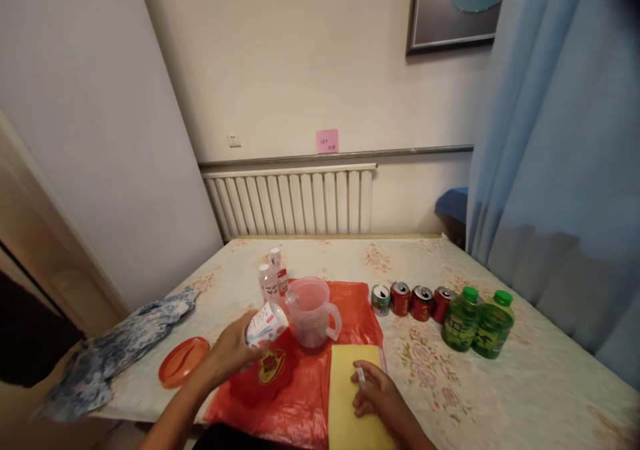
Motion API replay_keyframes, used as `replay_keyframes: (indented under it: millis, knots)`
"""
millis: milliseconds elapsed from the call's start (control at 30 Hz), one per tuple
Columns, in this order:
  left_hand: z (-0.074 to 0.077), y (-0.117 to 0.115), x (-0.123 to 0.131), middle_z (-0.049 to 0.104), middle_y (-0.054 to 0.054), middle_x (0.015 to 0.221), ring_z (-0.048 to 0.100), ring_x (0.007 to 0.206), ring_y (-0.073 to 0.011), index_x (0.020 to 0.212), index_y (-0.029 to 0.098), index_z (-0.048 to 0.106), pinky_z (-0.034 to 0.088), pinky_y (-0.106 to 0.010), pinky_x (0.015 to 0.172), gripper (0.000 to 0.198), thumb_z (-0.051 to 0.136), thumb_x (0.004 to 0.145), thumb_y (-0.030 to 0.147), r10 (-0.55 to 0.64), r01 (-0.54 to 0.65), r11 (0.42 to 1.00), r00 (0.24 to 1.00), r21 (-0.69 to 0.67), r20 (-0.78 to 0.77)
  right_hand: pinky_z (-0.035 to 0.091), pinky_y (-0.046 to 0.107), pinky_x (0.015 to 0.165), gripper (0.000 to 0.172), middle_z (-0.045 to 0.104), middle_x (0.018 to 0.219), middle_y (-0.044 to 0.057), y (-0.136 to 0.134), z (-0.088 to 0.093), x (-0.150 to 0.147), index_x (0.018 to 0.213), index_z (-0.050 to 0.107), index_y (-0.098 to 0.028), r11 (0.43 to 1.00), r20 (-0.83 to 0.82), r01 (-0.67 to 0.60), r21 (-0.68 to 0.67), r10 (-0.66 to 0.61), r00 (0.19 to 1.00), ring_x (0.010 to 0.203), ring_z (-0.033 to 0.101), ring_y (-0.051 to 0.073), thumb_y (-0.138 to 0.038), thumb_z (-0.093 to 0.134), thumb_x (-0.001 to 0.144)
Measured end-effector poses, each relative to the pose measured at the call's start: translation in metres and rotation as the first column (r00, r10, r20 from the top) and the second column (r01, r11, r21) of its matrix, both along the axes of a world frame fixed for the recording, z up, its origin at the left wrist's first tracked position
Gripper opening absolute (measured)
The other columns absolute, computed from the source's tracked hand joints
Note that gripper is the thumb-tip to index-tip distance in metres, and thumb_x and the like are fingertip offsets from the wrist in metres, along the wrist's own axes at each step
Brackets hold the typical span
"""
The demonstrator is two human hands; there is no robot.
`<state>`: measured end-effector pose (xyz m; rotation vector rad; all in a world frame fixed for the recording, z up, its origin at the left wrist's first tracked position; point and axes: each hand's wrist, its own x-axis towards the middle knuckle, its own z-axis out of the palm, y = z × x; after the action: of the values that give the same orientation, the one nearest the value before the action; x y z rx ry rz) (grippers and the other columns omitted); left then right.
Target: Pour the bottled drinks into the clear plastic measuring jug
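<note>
My left hand [233, 351] is wrapped around a white can-like container [267, 325] with blue and red print. The container is tilted, its end facing the clear plastic pitcher [310, 310] just to its right. Beneath it is a red container [265, 373] with a yellow emblem. My right hand [375, 397] is closed over a yellow sheet or pad [350, 363], with a small white object [361, 375] between thumb and fingers; its kind is too small to tell. Red plastic sheeting [310, 407] lies under the pitcher and pad.
Two small clear bottles [270, 283] stand behind the pitcher. Several drink cans [401, 299] and two green bottles [493, 327] are lined up on the right. At left lie an orange round lid [184, 363] and a blue-white cloth [130, 347]. A radiator [295, 200] stands beyond the table.
</note>
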<state>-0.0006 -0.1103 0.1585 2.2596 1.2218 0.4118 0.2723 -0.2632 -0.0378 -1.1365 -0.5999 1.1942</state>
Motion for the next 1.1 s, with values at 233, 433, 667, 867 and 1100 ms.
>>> replay_keyframes:
  millis: [233,433,667,867,1100]
  knots:
    - [-0.056,-0.056,0.005,0.068,-0.003,0.116,0.062,0.102,-0.0247,0.129,0.020,0.053,0.050,-0.030,0.086,0.074,0.060,0.056,0.014,-0.021,0.059,0.976,0.984,-0.209,0.178,0.053,0.031,0.059,0.056,0.070,0.083,0.002,0.011,0.091,-0.003,0.122,0.054,-0.018,0.933,0.297,-0.307,0.189,0.244,0.923,0.057,0.065,0.014,-0.048,0.068,0.077]
    - [-0.077,-0.073,0.018,0.069,-0.005,0.111,0.062,0.092,-0.0238,0.126,0.016,0.055,0.051,-0.030,0.078,0.072,0.064,0.054,0.013,-0.035,0.092,0.955,0.979,-0.281,0.202,0.050,0.029,0.061,0.047,0.067,0.062,-0.003,0.018,0.123,-0.010,0.122,0.058,-0.016,0.898,0.446,-0.424,0.116,0.335,0.830,0.055,0.063,0.015,-0.030,0.063,0.077]
    - [-0.090,-0.077,0.019,0.066,-0.009,0.118,0.061,0.100,-0.0264,0.129,0.015,0.052,0.050,-0.033,0.085,0.076,0.065,0.054,0.013,-0.034,0.100,0.956,0.972,-0.277,0.230,0.047,0.026,0.055,0.047,0.062,0.054,-0.004,0.012,0.120,-0.018,0.122,0.060,-0.014,0.904,0.517,-0.426,0.028,0.352,0.781,0.049,0.059,0.014,-0.024,0.057,0.077]
    - [-0.109,-0.077,0.014,0.063,-0.009,0.126,0.059,0.111,-0.0290,0.135,0.017,0.048,0.048,-0.036,0.096,0.082,0.066,0.055,0.013,-0.008,0.110,0.930,0.960,-0.351,0.278,0.045,0.025,0.054,0.051,0.058,0.055,-0.006,0.011,0.127,-0.029,0.130,0.057,-0.013,0.912,0.577,-0.410,0.000,0.335,0.745,0.049,0.056,0.013,-0.024,0.054,0.080]
    - [-0.105,-0.060,0.002,0.060,-0.009,0.134,0.056,0.122,-0.0299,0.139,0.020,0.044,0.044,-0.038,0.105,0.081,0.068,0.062,0.020,0.017,0.106,0.951,0.919,-0.289,0.394,0.047,0.028,0.063,0.066,0.059,0.064,-0.006,0.016,0.145,-0.033,0.143,0.045,-0.017,0.941,0.643,-0.335,0.040,0.232,0.730,0.057,0.058,0.014,-0.027,0.058,0.080]
